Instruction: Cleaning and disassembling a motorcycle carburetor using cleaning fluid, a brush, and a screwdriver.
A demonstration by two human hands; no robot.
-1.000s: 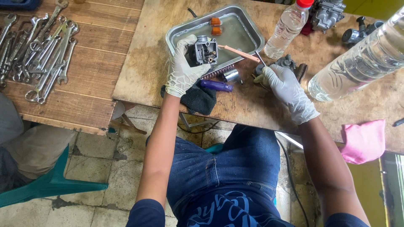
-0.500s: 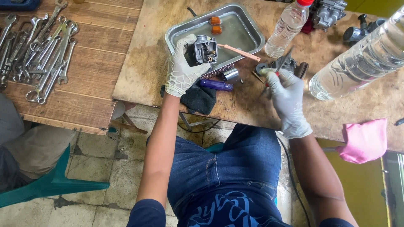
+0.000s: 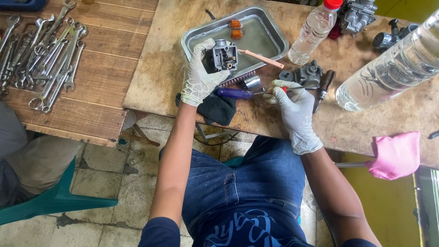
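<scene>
My left hand (image 3: 200,75), in a white glove, holds a grey metal carburetor body (image 3: 222,56) over the near edge of a steel tray (image 3: 194,34). My right hand (image 3: 292,103), also gloved, grips a thin red-handled tool (image 3: 296,88) that lies across the wooden bench, its tip pointing right toward a small grey engine part (image 3: 309,74). A purple-handled screwdriver (image 3: 237,93) lies just left of my right hand, beside a short shiny metal sleeve (image 3: 251,82). A pink toothbrush (image 3: 263,58) leans on the tray's rim.
Two orange pieces (image 3: 235,28) sit in the tray's liquid. Two clear plastic bottles (image 3: 313,33) (image 3: 393,68) stand at right. A dark rag (image 3: 216,107) hangs over the bench edge, a pink cloth (image 3: 395,155) at far right. Several wrenches (image 3: 43,59) lie left.
My right hand moved left and toward me, from the engine parts by the bottle, and now grips the thin red-handled tool. My left hand kept holding the carburetor body.
</scene>
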